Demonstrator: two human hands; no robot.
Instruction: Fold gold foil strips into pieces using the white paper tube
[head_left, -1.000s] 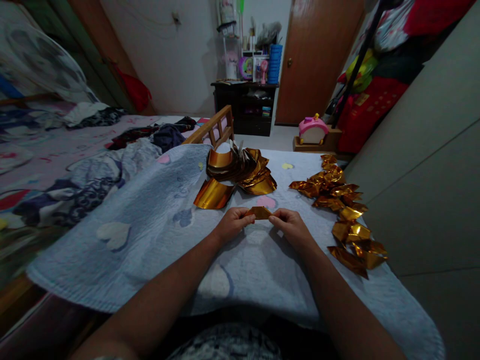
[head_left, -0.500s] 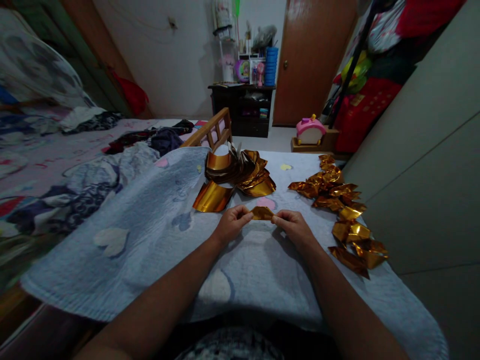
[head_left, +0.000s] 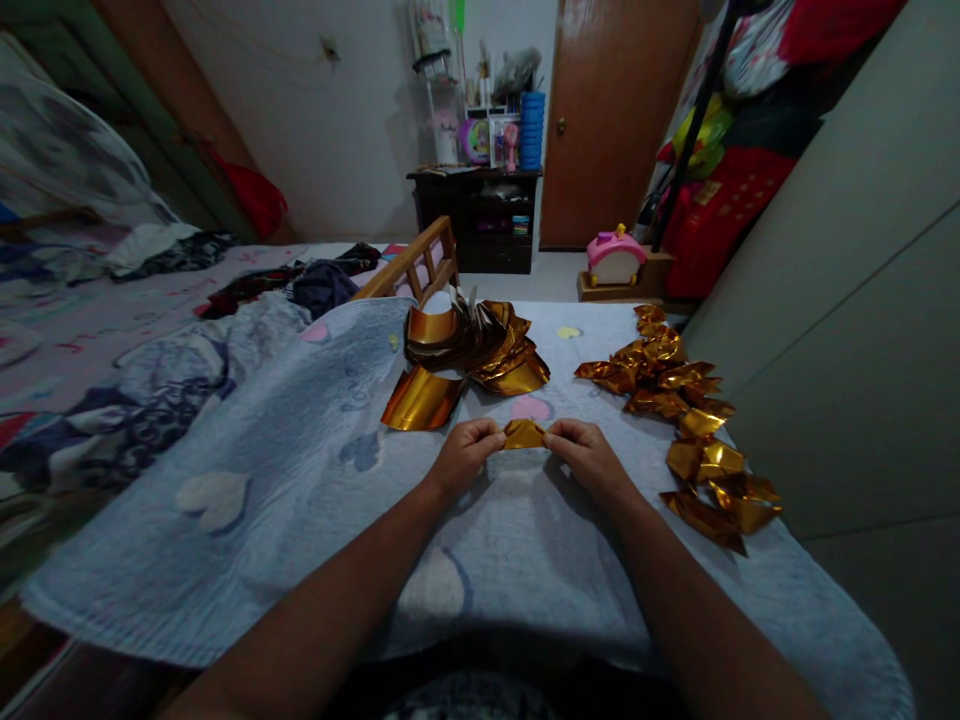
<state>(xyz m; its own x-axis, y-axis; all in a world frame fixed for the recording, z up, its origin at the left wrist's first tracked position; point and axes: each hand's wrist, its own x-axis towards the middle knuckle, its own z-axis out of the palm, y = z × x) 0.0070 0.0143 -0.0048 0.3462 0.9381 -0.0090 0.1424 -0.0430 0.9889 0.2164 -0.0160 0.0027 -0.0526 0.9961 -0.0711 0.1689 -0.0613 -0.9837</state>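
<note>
Foil piece [head_left: 524, 434]: one, pinched in two hands' grip, left hand [head_left: 469, 452], right hand [head_left: 583, 452], one end each.

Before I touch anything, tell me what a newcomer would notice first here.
Probably the shiny folded gold pieces, strewn down the right side of the pale blue heart-patterned cloth. Next, the fanned stack of gold sheets at its far side, left of those pieces. Then, nearer the middle, the small gold piece stretched between the left hand and right hand.
</note>
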